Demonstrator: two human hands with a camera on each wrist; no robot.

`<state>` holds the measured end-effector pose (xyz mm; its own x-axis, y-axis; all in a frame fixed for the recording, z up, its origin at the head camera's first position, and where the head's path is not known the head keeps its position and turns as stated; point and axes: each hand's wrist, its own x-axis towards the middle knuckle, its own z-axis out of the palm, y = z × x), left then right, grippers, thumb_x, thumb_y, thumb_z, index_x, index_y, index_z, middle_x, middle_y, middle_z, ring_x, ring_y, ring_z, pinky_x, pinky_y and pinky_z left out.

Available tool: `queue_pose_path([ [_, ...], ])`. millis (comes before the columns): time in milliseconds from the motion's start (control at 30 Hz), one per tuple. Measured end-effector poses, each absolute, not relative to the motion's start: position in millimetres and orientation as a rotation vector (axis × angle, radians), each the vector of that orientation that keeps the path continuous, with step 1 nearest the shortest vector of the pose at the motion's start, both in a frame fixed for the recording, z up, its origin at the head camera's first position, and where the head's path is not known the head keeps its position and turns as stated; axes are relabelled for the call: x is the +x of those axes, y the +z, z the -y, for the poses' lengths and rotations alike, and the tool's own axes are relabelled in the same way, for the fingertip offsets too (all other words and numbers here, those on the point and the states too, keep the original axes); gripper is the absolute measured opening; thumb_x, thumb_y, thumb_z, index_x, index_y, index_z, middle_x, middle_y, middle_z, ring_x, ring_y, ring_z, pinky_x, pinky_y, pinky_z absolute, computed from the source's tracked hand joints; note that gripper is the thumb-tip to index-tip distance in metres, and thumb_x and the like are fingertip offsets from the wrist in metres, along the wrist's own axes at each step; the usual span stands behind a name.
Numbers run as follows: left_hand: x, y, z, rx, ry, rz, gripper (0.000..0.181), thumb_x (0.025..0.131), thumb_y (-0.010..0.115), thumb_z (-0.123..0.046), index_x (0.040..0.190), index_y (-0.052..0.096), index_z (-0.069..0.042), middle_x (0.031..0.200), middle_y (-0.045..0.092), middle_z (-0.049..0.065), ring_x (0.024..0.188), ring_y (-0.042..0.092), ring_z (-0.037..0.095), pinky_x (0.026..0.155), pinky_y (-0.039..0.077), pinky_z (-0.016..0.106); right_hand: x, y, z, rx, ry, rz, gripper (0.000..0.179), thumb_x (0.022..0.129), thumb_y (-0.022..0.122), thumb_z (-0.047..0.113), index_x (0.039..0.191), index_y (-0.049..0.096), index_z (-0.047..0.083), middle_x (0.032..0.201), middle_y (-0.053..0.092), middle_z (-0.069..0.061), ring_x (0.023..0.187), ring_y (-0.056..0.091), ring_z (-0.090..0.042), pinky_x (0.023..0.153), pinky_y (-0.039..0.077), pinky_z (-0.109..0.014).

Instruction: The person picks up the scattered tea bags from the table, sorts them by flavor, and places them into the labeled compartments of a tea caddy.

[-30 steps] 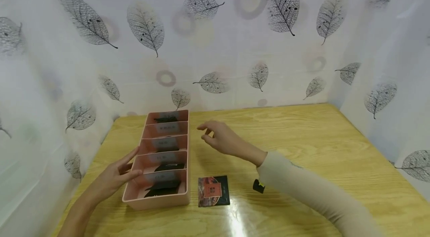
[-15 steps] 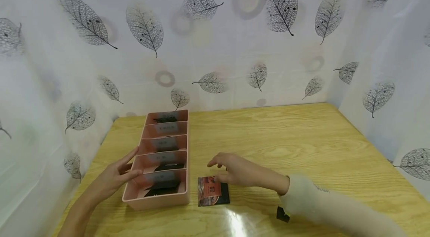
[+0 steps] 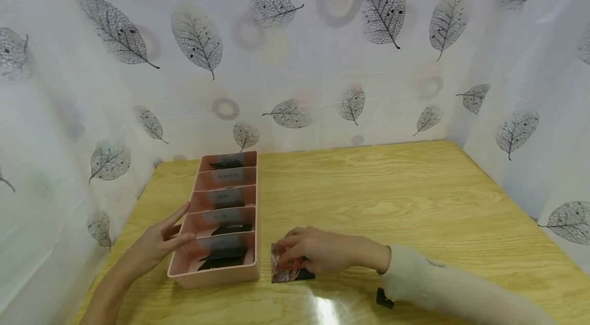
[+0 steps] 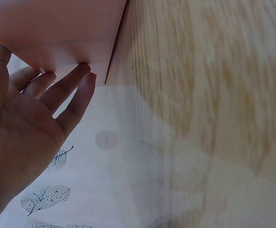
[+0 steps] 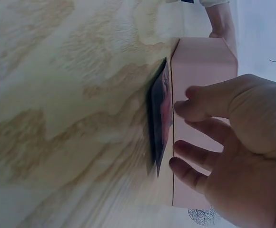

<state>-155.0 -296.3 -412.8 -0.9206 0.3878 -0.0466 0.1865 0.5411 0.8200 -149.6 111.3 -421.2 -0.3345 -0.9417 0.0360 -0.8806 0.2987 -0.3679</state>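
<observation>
A long pink divided box (image 3: 218,279) stands on the left of the table, with black packets (image 3: 223,258) in several compartments. My left hand (image 3: 154,243) holds its left wall, thumb over the rim; the left wrist view shows fingertips on the outer side. To the box's right, a flat square packet (image 3: 286,276) with a black, red and picture print lies on the table. My right hand (image 3: 318,251) is over its right part, covering some of it. In the right wrist view, its loosely bent fingers hover near the packet (image 5: 161,118) with nothing between them.
The wood-grain table (image 3: 392,197) stretches right and back from the box. A pale leaf-print curtain (image 3: 295,69) surrounds its back and sides. A small black device (image 3: 384,298) shows by the right sleeve (image 3: 442,279). Compartment dividers carry pale labels (image 3: 226,216).
My right hand has come from beside the box's far half toward me, down onto the flat packet. My left hand stays on the box, which has not moved.
</observation>
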Motion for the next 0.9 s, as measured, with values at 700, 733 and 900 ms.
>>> queue_pose_path([
  [700, -156, -415, 297, 0.485, 1.328, -2.537, 0.074, 0.107, 0.061, -0.020, 0.166, 0.017, -0.010, 0.165, 0.019, 0.030, 0.136, 0.043, 0.057, 0.092, 0.055, 0.038, -135, -423, -106, -1.014, -0.114, -2.921, 0.040, 0.091, 0.080, 0.041, 0.120, 0.077, 0.012, 0.103, 0.064, -0.003, 0.084, 0.053, -0.014, 0.069, 0.049, -0.030],
  [733, -155, -415, 297, 0.483, 1.327, -2.540, 0.074, 0.107, 0.061, -0.020, 0.166, 0.018, -0.010, 0.165, 0.019, 0.030, 0.136, 0.043, 0.057, 0.092, 0.055, 0.038, -134, -424, -107, -0.984, -0.111, -2.954, 0.038, 0.091, 0.080, 0.042, 0.114, 0.078, 0.012, 0.097, 0.062, -0.002, 0.080, 0.051, -0.014, 0.065, 0.047, -0.029],
  [900, -155, -414, 297, 0.471, 1.314, -2.550, 0.074, 0.107, 0.060, -0.021, 0.167, 0.018, -0.011, 0.164, 0.020, 0.031, 0.136, 0.044, 0.057, 0.093, 0.055, 0.044, -132, -427, -109, -0.947, -0.113, -3.064, 0.033, 0.088, 0.082, 0.046, 0.089, 0.074, 0.014, 0.080, 0.053, 0.000, 0.069, 0.047, -0.013, 0.055, 0.043, -0.027],
])
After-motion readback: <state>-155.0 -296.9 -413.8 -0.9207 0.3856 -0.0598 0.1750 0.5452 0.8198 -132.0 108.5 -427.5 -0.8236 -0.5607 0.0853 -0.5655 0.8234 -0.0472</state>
